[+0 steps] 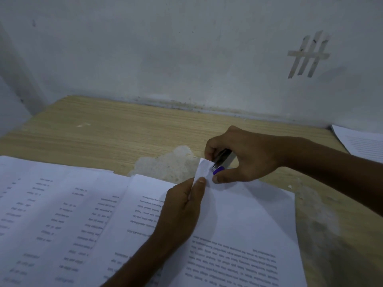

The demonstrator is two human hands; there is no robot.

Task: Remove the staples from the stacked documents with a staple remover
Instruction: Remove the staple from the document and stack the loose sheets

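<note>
1. The wood-grain worktop (pixel 107 129) runs up to a pale wall and carries everything I am working with.
2. Printed documents (pixel 51 204) lie fanned over its near left part. The set in hand (pixel 238 224) overlaps them on the right, and another sheet (pixel 364 141) sits well apart at the far right edge.
3. My right hand (pixel 248 156) is curled round the staple remover, fingers above and thumb below.
4. My left hand (pixel 182 210) pinches the lifted corner (pixel 202 168) of the set between thumb and fingers, holding it up off the worktop.
5. The staple remover (pixel 222 160), dark metal with a purple part, has its nose touching that raised corner.
6. The staple itself is too small for me to make out. I judge I am at the engaging step. The next move calls for working the tip under the staple while my left hand keeps the paper taut, then levering gently so the corner does not tear.
</note>
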